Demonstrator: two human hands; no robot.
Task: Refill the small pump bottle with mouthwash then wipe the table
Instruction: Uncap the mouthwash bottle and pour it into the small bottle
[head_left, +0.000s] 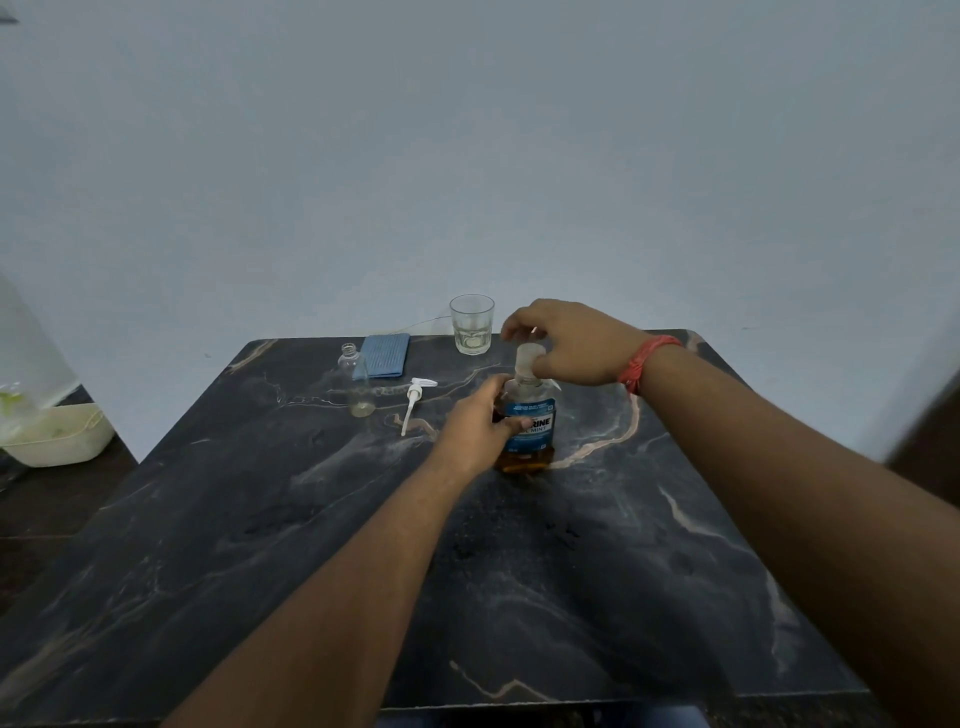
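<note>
A mouthwash bottle (530, 423) with a blue label and amber liquid stands upright on the dark marble table (467, 545). My left hand (475, 423) grips its body from the left. My right hand (569, 340) curls over its clear cap (527, 358) from above. The small clear pump bottle (356, 382) stands open and uncapped at the back left, a little liquid at its bottom. Its white pump head (414, 400) lies on the table between the two bottles. A folded blue cloth (383, 355) lies behind the small bottle.
A glass tumbler (471, 323) stands at the table's back edge, close behind my right hand. A pale wall rises behind the table. Off the table at the left sits a cream tub (62, 436) with a translucent container above it.
</note>
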